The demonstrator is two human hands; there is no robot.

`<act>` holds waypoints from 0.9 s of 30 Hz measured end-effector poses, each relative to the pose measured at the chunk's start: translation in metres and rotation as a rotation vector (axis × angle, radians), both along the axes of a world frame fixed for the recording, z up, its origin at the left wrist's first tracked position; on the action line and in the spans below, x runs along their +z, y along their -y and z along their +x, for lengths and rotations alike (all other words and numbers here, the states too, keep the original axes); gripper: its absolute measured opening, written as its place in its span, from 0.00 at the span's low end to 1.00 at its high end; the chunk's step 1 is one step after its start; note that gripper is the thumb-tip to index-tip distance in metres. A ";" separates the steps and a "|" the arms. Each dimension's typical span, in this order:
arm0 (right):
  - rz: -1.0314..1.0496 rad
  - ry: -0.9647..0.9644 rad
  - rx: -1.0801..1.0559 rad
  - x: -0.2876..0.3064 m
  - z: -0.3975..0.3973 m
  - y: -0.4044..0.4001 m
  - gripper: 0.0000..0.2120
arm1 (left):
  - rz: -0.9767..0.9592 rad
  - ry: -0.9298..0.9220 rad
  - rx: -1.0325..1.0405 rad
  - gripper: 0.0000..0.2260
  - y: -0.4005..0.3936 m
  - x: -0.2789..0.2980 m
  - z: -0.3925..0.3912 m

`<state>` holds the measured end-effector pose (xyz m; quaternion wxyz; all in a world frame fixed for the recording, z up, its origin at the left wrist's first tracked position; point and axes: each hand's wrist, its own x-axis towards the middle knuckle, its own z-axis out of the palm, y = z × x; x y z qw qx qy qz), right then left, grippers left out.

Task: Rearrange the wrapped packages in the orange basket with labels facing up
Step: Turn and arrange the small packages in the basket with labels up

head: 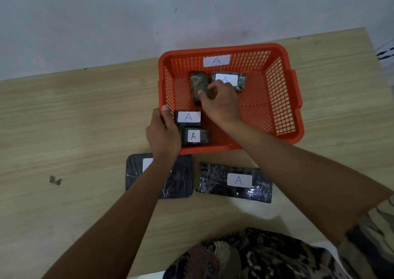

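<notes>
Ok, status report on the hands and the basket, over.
Left hand gripping orange basket near corner. Right hand pinching unlabelled-side package. Three packages inside show labels. Nothing blocking.

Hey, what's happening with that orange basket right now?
A person is sorting wrapped packages in the orange basket. The left hand grips its near left corner while the right hand pinches an unlabelled package. Three others in it show "A" labels. Two larger packages lie on the table.

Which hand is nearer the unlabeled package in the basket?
Right. The right hand pinches the unlabeled package at its near end; the left hand holds the basket at its near-left rim.
</notes>
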<state>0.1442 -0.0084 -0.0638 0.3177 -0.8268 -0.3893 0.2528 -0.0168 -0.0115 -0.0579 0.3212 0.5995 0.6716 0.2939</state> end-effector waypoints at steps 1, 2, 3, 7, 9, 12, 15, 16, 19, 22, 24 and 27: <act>-0.030 -0.004 0.026 0.000 0.002 -0.005 0.16 | -0.004 0.004 -0.003 0.16 0.000 0.000 0.000; -0.072 -0.003 0.056 -0.001 0.003 -0.010 0.19 | -0.006 0.006 -0.006 0.16 -0.001 -0.001 0.000; -0.115 0.005 0.084 -0.003 0.003 -0.013 0.23 | -0.004 0.005 -0.010 0.17 -0.001 -0.001 0.000; -0.151 0.036 0.112 -0.010 0.003 -0.016 0.28 | 0.008 0.012 -0.020 0.17 -0.001 -0.001 0.001; -0.112 -0.010 0.113 -0.010 0.002 -0.017 0.27 | 0.009 0.010 -0.016 0.18 -0.001 -0.001 0.001; -0.002 -0.144 0.078 -0.006 0.007 -0.016 0.22 | 0.006 0.010 -0.018 0.17 -0.001 0.000 0.002; 0.052 -0.401 -0.053 0.003 0.016 -0.010 0.12 | 0.015 0.005 -0.022 0.17 -0.001 -0.001 0.002; 0.054 -0.502 -0.102 0.006 0.020 -0.008 0.13 | 0.019 0.006 -0.019 0.17 -0.001 -0.001 0.002; 0.074 -0.820 -0.246 0.011 0.031 0.001 0.17 | 0.022 0.009 -0.005 0.18 -0.001 -0.001 0.002; 0.098 -1.015 -0.288 0.010 0.045 0.009 0.18 | 0.018 0.012 -0.005 0.17 0.000 -0.001 0.002; 0.100 -1.072 -0.256 0.011 0.053 0.013 0.20 | 0.015 0.007 -0.010 0.17 0.000 0.000 0.002; 0.053 -1.147 -0.216 0.015 0.065 0.018 0.20 | 0.025 -0.007 -0.017 0.17 0.001 0.000 0.003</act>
